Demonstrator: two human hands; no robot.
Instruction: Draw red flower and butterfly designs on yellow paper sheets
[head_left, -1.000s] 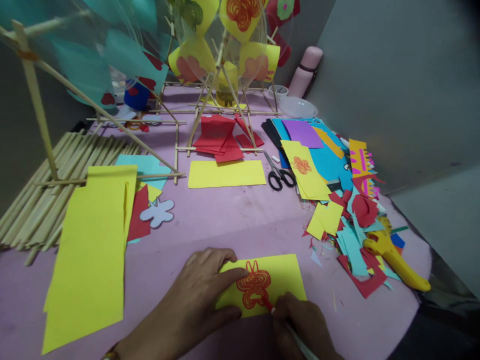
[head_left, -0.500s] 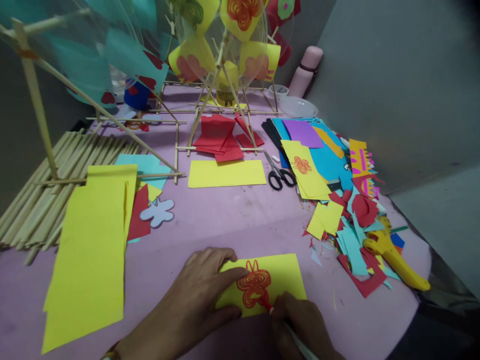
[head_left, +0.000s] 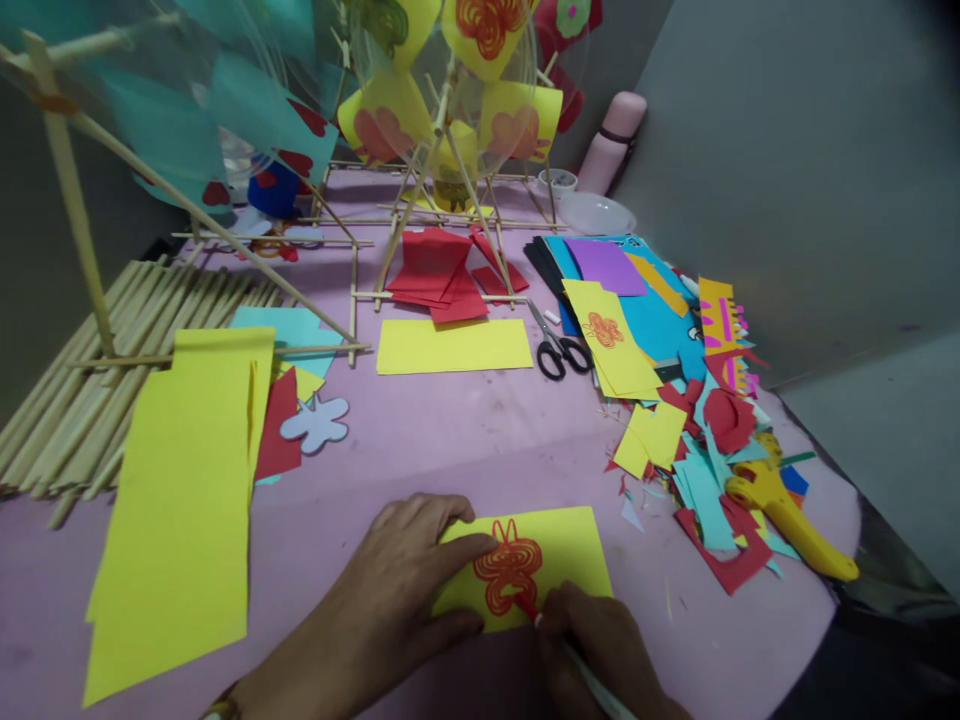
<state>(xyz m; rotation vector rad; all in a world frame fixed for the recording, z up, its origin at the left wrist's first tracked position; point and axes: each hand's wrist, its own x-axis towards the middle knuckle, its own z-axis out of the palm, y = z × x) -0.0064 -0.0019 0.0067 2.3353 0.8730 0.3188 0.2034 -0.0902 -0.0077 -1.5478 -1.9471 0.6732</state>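
A small yellow paper card [head_left: 570, 556] lies on the pink table [head_left: 465, 440] near the front edge. A red butterfly drawing [head_left: 508, 578] is on it. My left hand [head_left: 409, 580] rests flat on the card's left end, fingers spread, holding it down. My right hand [head_left: 604, 650] is closed round a white pen with a red tip [head_left: 581, 668]. The red tip touches the lower edge of the butterfly.
Black-handled scissors [head_left: 556, 348] and a yellow sheet [head_left: 452, 346] lie mid-table. Large yellow sheets [head_left: 184, 500] and bamboo sticks [head_left: 97, 380] fill the left. Paper scraps [head_left: 705, 470] and a yellow glue gun [head_left: 787, 515] sit right. Stick frames with paper pieces [head_left: 442, 110] stand behind.
My right hand and the pen tip have shifted slightly left along the butterfly's lower edge. My left hand has stayed on the card.
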